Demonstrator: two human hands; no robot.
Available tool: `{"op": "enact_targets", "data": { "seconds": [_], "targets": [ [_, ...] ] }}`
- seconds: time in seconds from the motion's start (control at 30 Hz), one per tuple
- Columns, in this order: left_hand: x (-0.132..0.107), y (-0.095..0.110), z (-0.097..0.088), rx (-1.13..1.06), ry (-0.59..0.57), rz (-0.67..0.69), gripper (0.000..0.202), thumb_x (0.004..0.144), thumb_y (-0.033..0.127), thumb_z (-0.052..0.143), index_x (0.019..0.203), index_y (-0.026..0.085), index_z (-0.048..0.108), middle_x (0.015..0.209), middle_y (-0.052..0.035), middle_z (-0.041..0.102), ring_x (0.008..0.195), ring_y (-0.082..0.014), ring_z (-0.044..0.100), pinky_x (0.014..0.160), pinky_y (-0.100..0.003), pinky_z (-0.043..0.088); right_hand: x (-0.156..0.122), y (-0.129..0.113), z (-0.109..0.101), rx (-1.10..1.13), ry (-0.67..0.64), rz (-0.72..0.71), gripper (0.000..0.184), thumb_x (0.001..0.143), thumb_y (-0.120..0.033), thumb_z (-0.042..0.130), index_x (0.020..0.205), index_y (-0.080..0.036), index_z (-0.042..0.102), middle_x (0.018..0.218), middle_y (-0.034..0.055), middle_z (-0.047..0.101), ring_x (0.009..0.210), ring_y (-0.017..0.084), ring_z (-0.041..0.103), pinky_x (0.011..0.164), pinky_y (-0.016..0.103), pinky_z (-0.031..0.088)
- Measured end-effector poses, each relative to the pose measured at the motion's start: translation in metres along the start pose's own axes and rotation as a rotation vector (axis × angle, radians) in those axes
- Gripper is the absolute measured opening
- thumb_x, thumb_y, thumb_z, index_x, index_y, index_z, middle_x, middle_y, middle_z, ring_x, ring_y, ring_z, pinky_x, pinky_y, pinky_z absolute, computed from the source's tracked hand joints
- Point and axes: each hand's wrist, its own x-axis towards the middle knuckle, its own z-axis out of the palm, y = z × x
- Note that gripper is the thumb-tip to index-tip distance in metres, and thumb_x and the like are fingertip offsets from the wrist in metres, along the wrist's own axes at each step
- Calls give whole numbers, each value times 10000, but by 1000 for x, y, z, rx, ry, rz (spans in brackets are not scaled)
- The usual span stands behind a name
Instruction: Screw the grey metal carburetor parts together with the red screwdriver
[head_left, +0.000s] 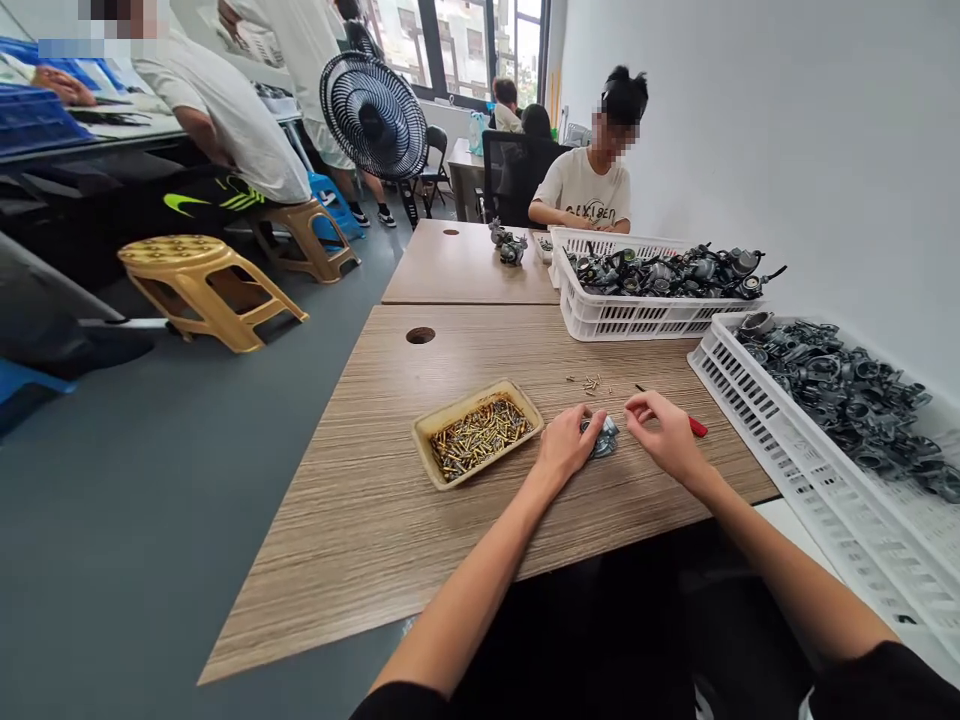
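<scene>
Left hand (568, 447) on the metal part (604, 438), right hand (666, 432) just beside it

From my remote seat, I read the left hand as curled down over the metal part, closed on it, while the right hand sits narrow, its fingertips pinched together just clear of it. Whether those fingertips hold anything small, I cannot tell. The part rests on the counter (352, 540) between the hands, mostly hidden by them. It looks like stiff cast metal, probably heavy for its size and a little slick, so I'd take it by its solid body rather than any thin projection. Just left sits a shallow tray (491, 394) of brass screws (480, 435), with loose screws (590, 384) farther out. A red-handled screwdriver (697, 427) lies right of the right hand. Farther right, a white crate (637, 320) and a second crate (757, 470) hold grey carburetors (832, 390).
</scene>
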Motion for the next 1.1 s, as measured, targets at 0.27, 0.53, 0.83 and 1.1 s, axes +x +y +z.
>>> {"op": "enact_targets", "data": {
  "seconds": [0.27, 0.53, 0.83, 1.1],
  "targets": [
    [1, 1, -4, -3, -15, -33, 580, 1038, 622, 352, 892, 194, 717, 886, -97, 755, 889, -248, 699, 781, -313, 470, -29, 4, 21, -55, -109, -170, 131, 982, -287, 546, 972, -247, 670, 935, 76, 737, 911, 258, 684, 900, 422, 531],
    [2, 2, -8, 16, -43, -25, 575, 1049, 580, 349, 832, 197, 719, 875, -101, 760, 869, -249, 700, 768, -312, 461, -26, 13, 39, 0, -45, -126, 152, 993, -299, 537, 977, -245, 679, 965, 83, 745, 938, 259, 683, 894, 417, 531],
    [2, 5, -11, 30, -53, -48, 582, 1051, 582, 345, 838, 191, 720, 862, -110, 754, 860, -257, 701, 758, -316, 458, -31, 14, 44, 28, 14, -150, 139, 1010, -299, 544, 997, -247, 673, 972, 75, 733, 945, 245, 683, 891, 401, 554],
    [1, 5, -13, 66, -48, -5, 552, 1046, 560, 359, 840, 184, 706, 896, -110, 753, 898, -257, 701, 786, -328, 481, -35, 24, 48, -29, 74, -357, 144, 1013, -193, 552, 1036, -244, 684, 983, 67, 735, 944, 222, 692, 880, 390, 574]
  ]
}}
